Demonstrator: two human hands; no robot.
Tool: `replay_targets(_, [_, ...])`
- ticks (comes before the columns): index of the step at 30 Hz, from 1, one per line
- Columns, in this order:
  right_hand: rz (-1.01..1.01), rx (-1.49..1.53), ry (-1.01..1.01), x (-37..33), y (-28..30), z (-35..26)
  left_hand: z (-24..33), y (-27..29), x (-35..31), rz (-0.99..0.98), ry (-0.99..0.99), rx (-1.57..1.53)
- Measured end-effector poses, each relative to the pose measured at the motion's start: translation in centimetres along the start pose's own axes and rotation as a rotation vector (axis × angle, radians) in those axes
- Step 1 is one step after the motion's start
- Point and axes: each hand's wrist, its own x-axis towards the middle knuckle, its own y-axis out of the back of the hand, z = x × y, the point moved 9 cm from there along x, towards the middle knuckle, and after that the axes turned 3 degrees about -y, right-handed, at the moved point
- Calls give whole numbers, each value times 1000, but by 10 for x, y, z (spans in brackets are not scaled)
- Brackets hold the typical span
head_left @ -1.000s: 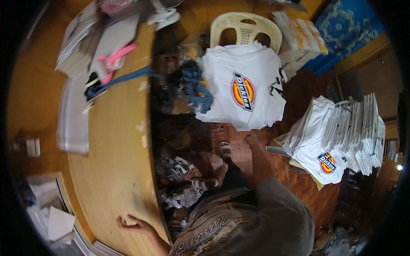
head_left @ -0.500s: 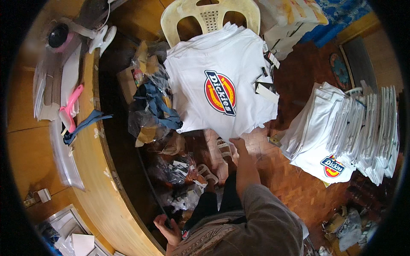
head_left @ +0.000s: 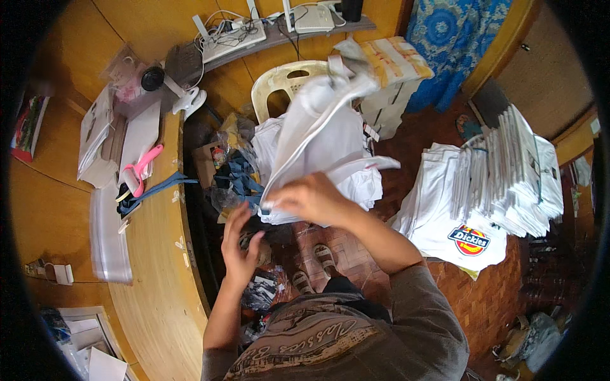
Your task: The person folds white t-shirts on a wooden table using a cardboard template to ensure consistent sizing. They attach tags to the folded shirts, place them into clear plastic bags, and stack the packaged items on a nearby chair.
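Note:
A white T-shirt (head_left: 302,136) is swung up in the air over the chair, its far end blurred by motion. My right hand (head_left: 312,198) is closed on its near edge. My left hand (head_left: 238,244), just left of that edge, is empty, with fingers and thumb spread. Beneath the raised shirt, a pile of white shirts (head_left: 365,190) lies on a cream plastic chair (head_left: 262,98). Part of the pile is hidden behind the raised shirt and my right hand.
To the right stands a tall stack of folded white shirts (head_left: 432,181), one with a colourful printed logo. A wooden counter (head_left: 155,273) on the left holds a pink-handled tool (head_left: 149,160) and blue cloth strips (head_left: 168,185). Plastic bags (head_left: 232,130) lie between counter and chair.
My right hand has lifted the shirt off the pile, where it lay flat with its print showing. My left hand has risen from beside the counter toward the shirt. The view has tilted up.

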Motion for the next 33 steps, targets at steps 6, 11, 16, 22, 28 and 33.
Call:
replay_targets(6, [48, -209, 110, -29, 22, -121, 37, 19, -20, 267, -249, -524])
replay_targets(11, [69, -252, 41, -50, 10, -146, 37, 17, -63, 384, -281, -707])
replay_targets(16, [5, -320, -60, -64, -10, -141, 19, 15, -92, 365, -103, -658])
replay_targets(22, [13, -301, -143, -76, -21, -136, -9, -11, -116, -116, 223, -597])
replay_targets(28, [6, -279, -250, -92, -15, -122, 18, -24, -120, -612, -95, -598])
replay_targets(33, [-393, -158, -419, -119, -22, -88, 29, 17, -80, -793, -120, -644])
